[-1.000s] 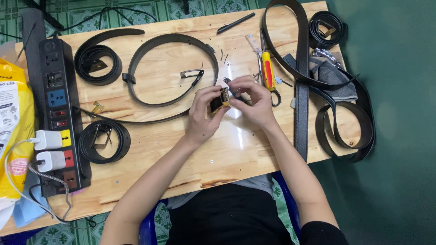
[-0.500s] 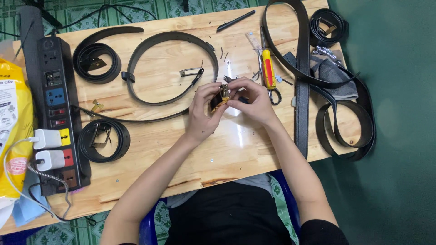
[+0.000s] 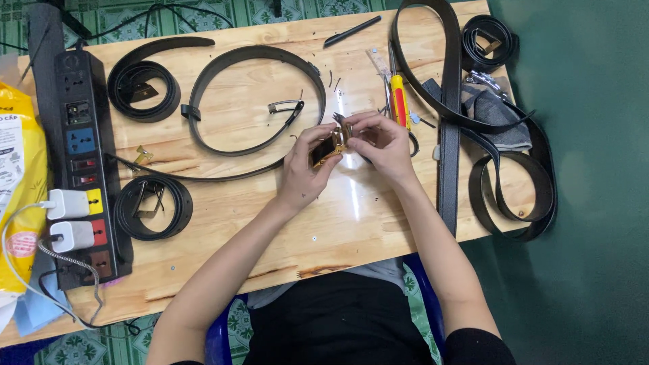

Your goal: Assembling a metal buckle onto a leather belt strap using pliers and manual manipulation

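At frame centre, the left hand (image 3: 304,169) pinches a gold belt buckle (image 3: 326,150) above the wooden table (image 3: 270,223). The right hand (image 3: 382,143) grips its right end (fingers cover that part, detail unclear). A black belt (image 3: 236,128) loops upper left.
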